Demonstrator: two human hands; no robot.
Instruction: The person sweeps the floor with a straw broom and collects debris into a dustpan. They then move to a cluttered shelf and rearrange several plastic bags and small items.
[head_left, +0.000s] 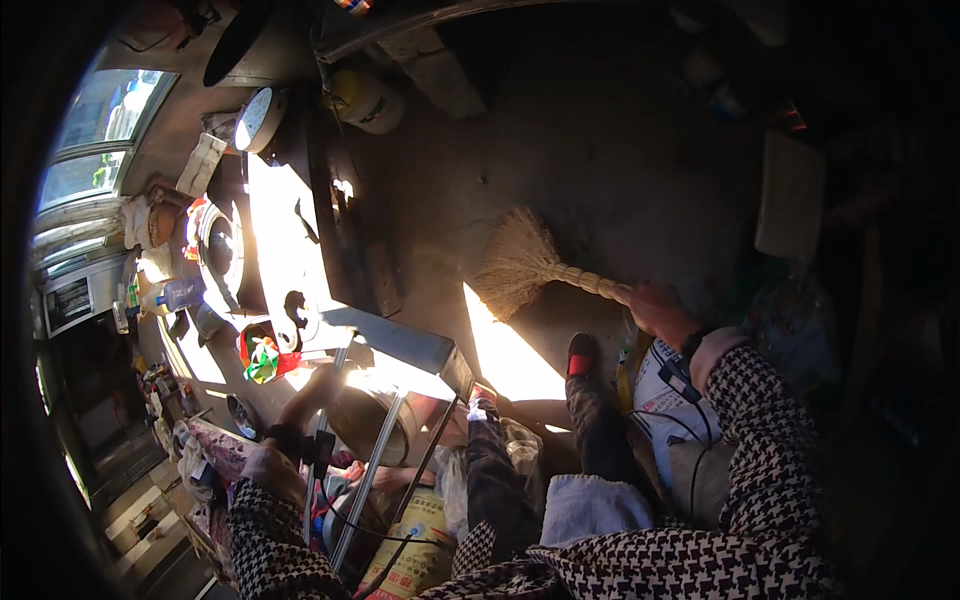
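My right hand (660, 309) grips the bound handle of a straw hand broom (574, 276). The fanned bristles (517, 259) point left, over or against the floor, beside a bright sunlit patch. To the left, my left hand (322, 386) is closed around a pale metal tube (341, 360) on the frame of a grey metal box-like object (397, 337). Glare blurs the fingers there. Another metal tube (371, 465) and a dark rod (409, 487) slope down from the box toward my body.
A yellow printed sack (412, 536) and clear plastic bags (450, 480) lie by my left leg. White printed sacks (660, 382) stand by my right leg. A sunlit counter (281, 225) runs along the left, and a yellow-topped container (371, 105) stands farther off.
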